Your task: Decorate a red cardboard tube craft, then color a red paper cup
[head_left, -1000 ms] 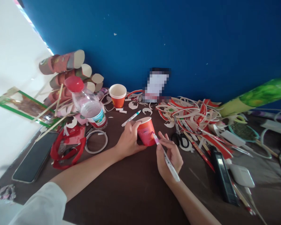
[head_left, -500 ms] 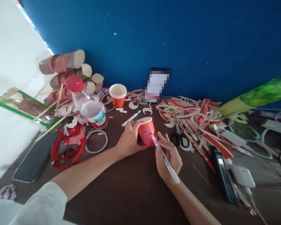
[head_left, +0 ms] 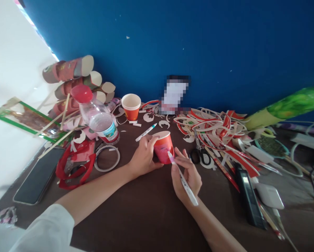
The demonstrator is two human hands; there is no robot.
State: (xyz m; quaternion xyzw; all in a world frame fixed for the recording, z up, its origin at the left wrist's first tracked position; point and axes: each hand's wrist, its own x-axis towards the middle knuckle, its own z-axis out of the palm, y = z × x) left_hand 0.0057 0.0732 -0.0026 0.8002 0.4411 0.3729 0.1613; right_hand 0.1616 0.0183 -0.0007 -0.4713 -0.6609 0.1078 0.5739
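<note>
Left hand (head_left: 143, 157) steadies red cup (head_left: 163, 147); clutter crowds right hand's (head_left: 187, 176) marker (head_left: 182, 178).

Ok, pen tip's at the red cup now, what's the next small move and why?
Probably draw the pen a short stroke across the red cup's side. The right hand holds the pen with its pink tip at the cup wall, and the left hand grips the tilted cup on the table, so it looks steadied for marking.

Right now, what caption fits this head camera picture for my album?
Left hand steadies a red paper cup while right hand touches a marker to its side.
</note>
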